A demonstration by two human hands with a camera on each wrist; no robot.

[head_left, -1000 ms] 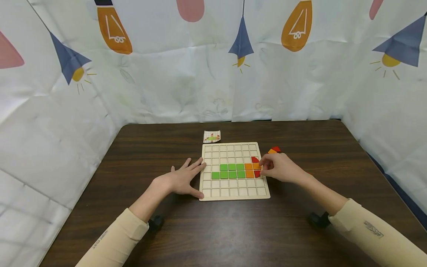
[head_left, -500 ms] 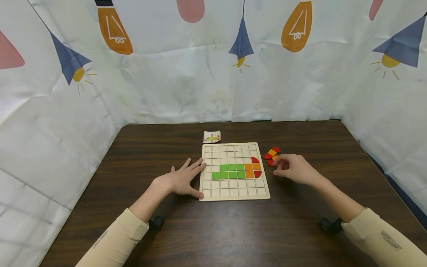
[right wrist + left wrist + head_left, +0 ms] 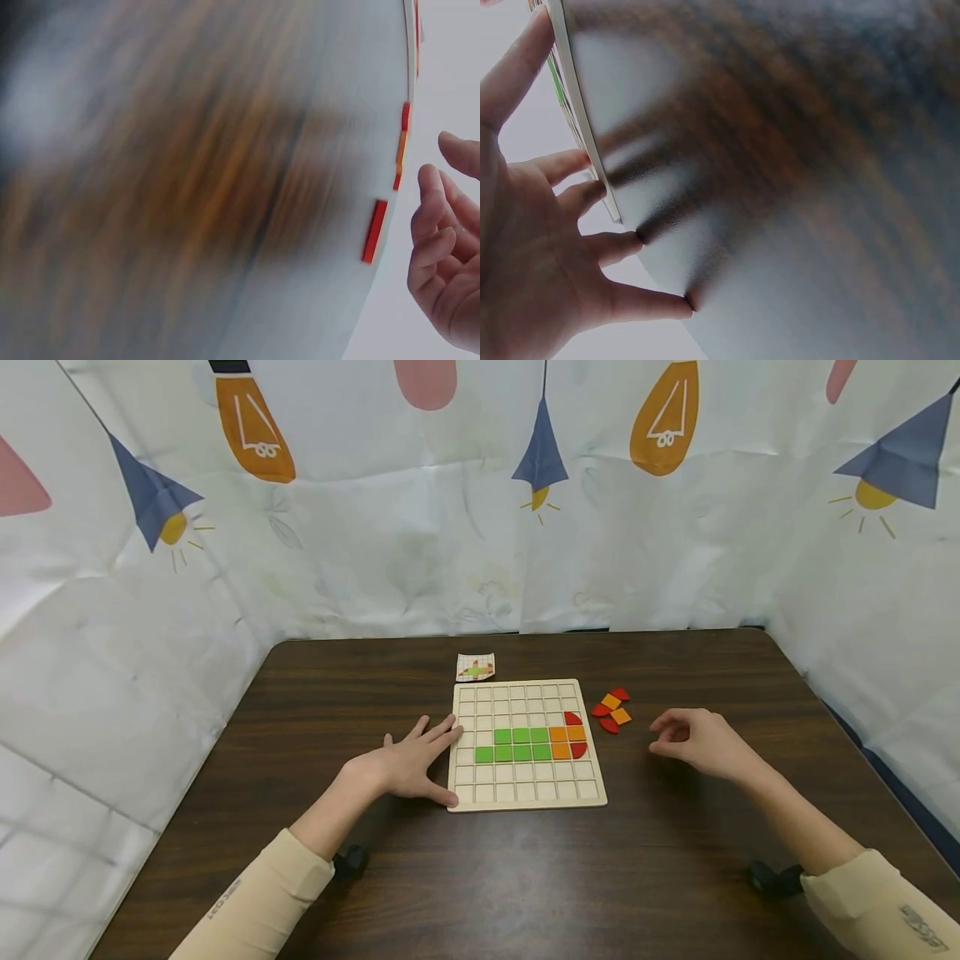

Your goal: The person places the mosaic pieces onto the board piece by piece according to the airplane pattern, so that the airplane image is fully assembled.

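Note:
A pale wooden grid board (image 3: 517, 792) lies on the table, bearing several green square tiles (image 3: 522, 752) in two rows. To their right on the board are three orange squares (image 3: 560, 751) and two red rounded tiles (image 3: 578, 750). My left hand (image 3: 408, 767) is spread flat at the board's left side, thumb and fingertips at its edge; the left wrist view shows the outer fingers on the table. Right of the loose tiles, my right hand (image 3: 701, 743) hovers with loosely bent fingers. The right wrist view shows thumb and index fingertips apart, nothing between them.
Beside the board's right edge lie loose tiles: three red rounded ones (image 3: 609, 726) and two orange squares (image 3: 621, 717). A small picture card (image 3: 476, 667) with a coloured grid pattern lies behind the board. The dark wood table (image 3: 510, 885) is backed by a printed curtain (image 3: 420, 552).
My right hand has drawn away from the board's right edge, past the loose tiles to the right, uncovering them and the lower red tile on the board. My left hand has stayed put.

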